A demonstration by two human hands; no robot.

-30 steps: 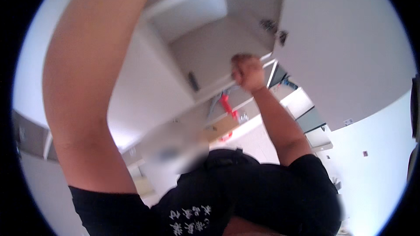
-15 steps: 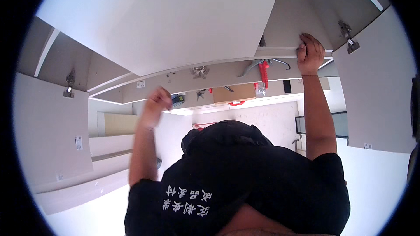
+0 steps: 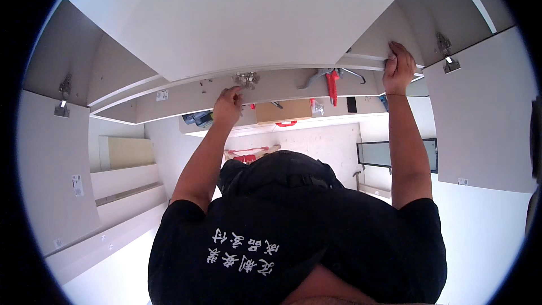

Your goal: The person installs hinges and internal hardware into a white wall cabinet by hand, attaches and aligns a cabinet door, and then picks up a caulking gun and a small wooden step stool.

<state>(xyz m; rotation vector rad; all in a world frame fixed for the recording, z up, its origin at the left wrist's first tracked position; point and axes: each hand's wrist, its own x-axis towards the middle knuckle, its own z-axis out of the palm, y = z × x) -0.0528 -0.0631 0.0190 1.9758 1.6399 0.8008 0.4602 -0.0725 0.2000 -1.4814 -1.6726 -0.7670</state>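
My left hand [image 3: 228, 105] reaches to the front edge of the cabinet shelf [image 3: 288, 82], its fingers bent together just below a small pile of shiny metal fittings [image 3: 247, 79]. Whatever those fingers may hold is too small to make out. Over on the right, my right hand [image 3: 400, 68] has its fingers curled over the front edge of the cabinet's upper board [image 3: 361, 63]. To the right of the fittings lies a red-handled tool [image 3: 332, 87] with curved grey metal arms. A few small loose pieces [image 3: 205, 83] rest left of the pile.
Open doors on hinges stand at the left [image 3: 53, 164] and right [image 3: 480, 118]; a large pale panel [image 3: 237, 17] spans the top. Below the shelf, a ledge carries a power tool [image 3: 197, 118], a cardboard box [image 3: 282, 111] and a black phone-like slab [image 3: 352, 104]. A hammer [image 3: 357, 181] is lower right.
My left hand has moved right and up, from above the power tool to beside the fittings. My right hand stays on the board's edge. The whole view has shifted slightly.
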